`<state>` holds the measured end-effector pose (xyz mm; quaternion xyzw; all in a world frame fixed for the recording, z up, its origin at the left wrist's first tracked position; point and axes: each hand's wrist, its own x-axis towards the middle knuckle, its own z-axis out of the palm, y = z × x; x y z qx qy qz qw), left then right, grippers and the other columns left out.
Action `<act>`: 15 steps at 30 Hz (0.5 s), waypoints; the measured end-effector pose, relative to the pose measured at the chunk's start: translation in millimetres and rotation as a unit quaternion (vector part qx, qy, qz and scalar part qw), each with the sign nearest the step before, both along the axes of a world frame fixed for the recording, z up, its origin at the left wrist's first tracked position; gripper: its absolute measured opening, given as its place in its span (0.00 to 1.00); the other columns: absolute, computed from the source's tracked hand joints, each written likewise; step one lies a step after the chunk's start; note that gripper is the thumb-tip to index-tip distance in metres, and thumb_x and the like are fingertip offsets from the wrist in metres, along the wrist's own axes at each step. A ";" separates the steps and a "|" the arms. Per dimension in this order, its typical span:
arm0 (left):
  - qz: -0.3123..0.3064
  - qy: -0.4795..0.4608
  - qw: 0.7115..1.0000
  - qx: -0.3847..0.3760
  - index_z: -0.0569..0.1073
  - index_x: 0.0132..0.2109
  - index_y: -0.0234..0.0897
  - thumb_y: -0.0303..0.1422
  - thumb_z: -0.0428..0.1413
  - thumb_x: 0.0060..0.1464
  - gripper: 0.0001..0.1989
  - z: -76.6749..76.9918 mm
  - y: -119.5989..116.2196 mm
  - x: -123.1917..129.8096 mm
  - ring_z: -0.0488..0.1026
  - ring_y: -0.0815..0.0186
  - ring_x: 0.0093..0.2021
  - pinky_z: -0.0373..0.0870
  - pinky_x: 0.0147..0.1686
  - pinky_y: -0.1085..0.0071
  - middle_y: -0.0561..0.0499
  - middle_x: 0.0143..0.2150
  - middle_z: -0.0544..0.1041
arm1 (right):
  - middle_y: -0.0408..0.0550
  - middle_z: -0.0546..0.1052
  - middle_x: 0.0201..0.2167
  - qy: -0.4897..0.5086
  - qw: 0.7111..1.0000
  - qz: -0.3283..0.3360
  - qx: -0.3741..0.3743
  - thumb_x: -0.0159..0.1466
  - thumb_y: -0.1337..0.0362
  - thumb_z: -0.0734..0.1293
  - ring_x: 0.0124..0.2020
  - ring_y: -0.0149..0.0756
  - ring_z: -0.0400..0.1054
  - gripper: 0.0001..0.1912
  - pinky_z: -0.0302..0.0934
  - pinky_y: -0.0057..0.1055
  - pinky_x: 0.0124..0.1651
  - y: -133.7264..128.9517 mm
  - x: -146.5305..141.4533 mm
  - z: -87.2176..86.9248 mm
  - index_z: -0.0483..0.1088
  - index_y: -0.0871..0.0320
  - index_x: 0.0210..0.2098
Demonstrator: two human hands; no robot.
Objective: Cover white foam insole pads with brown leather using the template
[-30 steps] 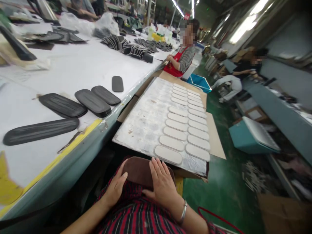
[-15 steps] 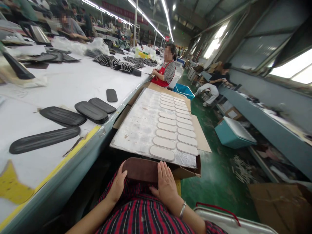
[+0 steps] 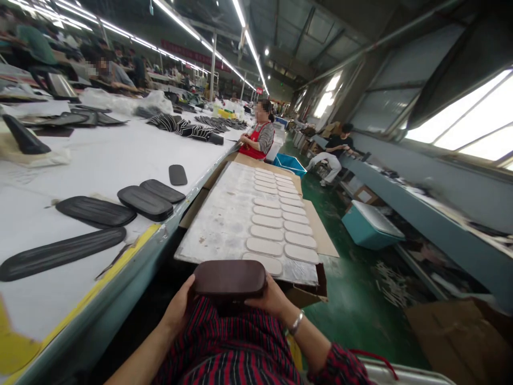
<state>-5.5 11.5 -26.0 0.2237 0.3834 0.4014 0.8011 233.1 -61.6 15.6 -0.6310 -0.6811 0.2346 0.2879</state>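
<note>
A dark brown oblong leather piece [image 3: 229, 277] with rounded ends is held in front of my lap. My left hand [image 3: 181, 303] grips its left end, fingers mostly hidden behind it. Around the right end my right hand [image 3: 276, 297] is closed, its thumb along the lower edge. Just beyond is a grey-white board [image 3: 208, 235] on cardboard, bearing rows of pale oblong pieces [image 3: 266, 232]. One pale piece [image 3: 264, 262] at the near edge is partly covered by the leather piece. Whether the brown piece is one layer or several, I cannot tell.
On the white table [image 3: 112, 155] to the left lie stacks of black oblong pieces [image 3: 144, 202]. A person in a red apron [image 3: 258, 139] sits beyond the board. A blue crate [image 3: 289, 164], a teal box [image 3: 371, 227] and a cardboard box [image 3: 460, 331] stand on the right.
My right hand, which lay flat over the brown piece's right end, now grips that end from the side. The piece has tipped so its near edge shows, and the view has shifted.
</note>
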 end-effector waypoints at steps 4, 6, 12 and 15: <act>0.045 -0.076 0.994 -0.070 0.67 0.52 0.34 0.35 0.50 0.54 0.19 -4.6 8.3 -0.4 0.73 0.59 0.45 0.71 0.45 0.64 0.45 0.45 0.76 | 0.64 0.55 0.59 -0.143 0.989 0.013 0.035 0.45 0.50 0.71 0.61 0.49 0.46 0.51 0.46 0.46 0.60 17.8 -39.4 48.2 0.47 0.66 0.60; 0.088 -0.091 0.988 -0.087 0.67 0.52 0.32 0.33 0.49 0.55 0.18 -11.5 15.9 -1.5 0.74 0.60 0.43 0.71 0.43 0.64 0.44 0.42 0.77 | 0.67 0.56 0.58 -0.172 0.984 0.007 0.033 0.47 0.49 0.70 0.60 0.51 0.47 0.50 0.46 0.46 0.60 26.2 -63.5 57.3 0.48 0.70 0.59; 0.138 -0.105 0.980 -0.095 0.64 0.55 0.29 0.32 0.44 0.57 0.20 1.8 33.0 -0.4 0.75 0.60 0.41 0.71 0.45 0.62 0.44 0.38 0.78 | 0.65 0.59 0.56 -0.119 0.991 -0.030 0.048 0.46 0.51 0.70 0.58 0.50 0.51 0.48 0.49 0.45 0.58 41.5 -72.4 64.8 0.48 0.68 0.58; 0.089 -0.134 0.985 -0.060 0.64 0.56 0.32 0.38 0.43 0.58 0.22 23.4 32.0 0.8 0.71 0.57 0.47 0.67 0.50 0.60 0.44 0.45 0.76 | 0.56 0.65 0.51 -0.042 0.999 0.009 0.030 0.45 0.51 0.71 0.52 0.42 0.60 0.44 0.56 0.37 0.55 40.1 -35.5 76.4 0.52 0.61 0.56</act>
